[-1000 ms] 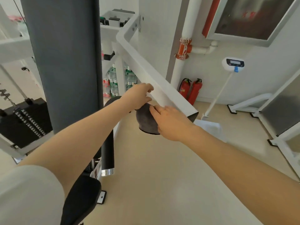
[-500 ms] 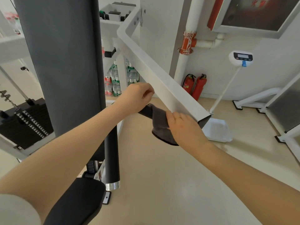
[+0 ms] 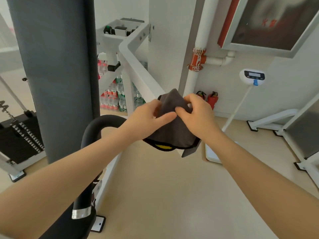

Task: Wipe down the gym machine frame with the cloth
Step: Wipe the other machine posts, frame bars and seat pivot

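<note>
Both hands, left hand (image 3: 148, 118) and right hand (image 3: 198, 116), pinched dark grey cloth (image 3: 172, 128) | draped over sloping white metal frame bar (image 3: 146, 78) end | advice: keep fingers gripping both sides, drag along bar.

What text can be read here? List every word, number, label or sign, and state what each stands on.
Nothing reads clearly.
Red characters on the glass-fronted wall cabinet: blurred, unreadable.
Markings on the orange-red pipe fitting: too small.
Display of the white scale head on its pole: too small.
Labels on the stacked water bottles: too small.
White marks at the left edge by the black weight stack: cut off, unreadable.
Yellow patch under the dark grey cloth: no legible text.
</note>
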Available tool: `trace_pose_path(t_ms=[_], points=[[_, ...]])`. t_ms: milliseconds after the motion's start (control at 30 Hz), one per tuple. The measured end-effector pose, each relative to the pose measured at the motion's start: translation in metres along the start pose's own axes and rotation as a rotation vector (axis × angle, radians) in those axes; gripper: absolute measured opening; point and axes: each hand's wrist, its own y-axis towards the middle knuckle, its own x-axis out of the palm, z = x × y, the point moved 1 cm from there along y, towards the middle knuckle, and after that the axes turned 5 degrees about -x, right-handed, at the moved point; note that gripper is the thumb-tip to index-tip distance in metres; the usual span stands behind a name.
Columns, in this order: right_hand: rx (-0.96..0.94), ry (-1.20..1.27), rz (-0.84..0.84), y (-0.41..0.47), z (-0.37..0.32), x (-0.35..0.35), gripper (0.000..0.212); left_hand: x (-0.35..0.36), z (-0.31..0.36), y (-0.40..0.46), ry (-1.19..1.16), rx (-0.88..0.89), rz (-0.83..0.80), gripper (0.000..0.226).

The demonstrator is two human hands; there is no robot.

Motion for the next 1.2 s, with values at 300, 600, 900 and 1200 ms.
trace_pose_path(t_ms=[300, 600, 900, 1200], points=[[-0.134, 0.737, -0.552, 0.033, 0.048, -0.062, 0.037, 0.019, 0.049, 0.014, -0.54, -0.168, -0.191, 0.016], [-0.267, 0.23, -0.68, 0.066, 0.099, -0.054, 0.014, 0.003, 0.041, 0.035, 0.165, -0.299, 0.226, 0.02], [-1.055, -0.024, -0.818, 0.041, 0.087, 0.01, 0.052, 0.024, -0.009, 0.014, 0.586, -0.364, -0.032, 0.027], [-0.725, -0.06, -0.85, 0.104, 0.069, 0.046, 0.052, 0.023, -0.027, 0.011, 0.566, -0.157, 0.052, 0.035]])
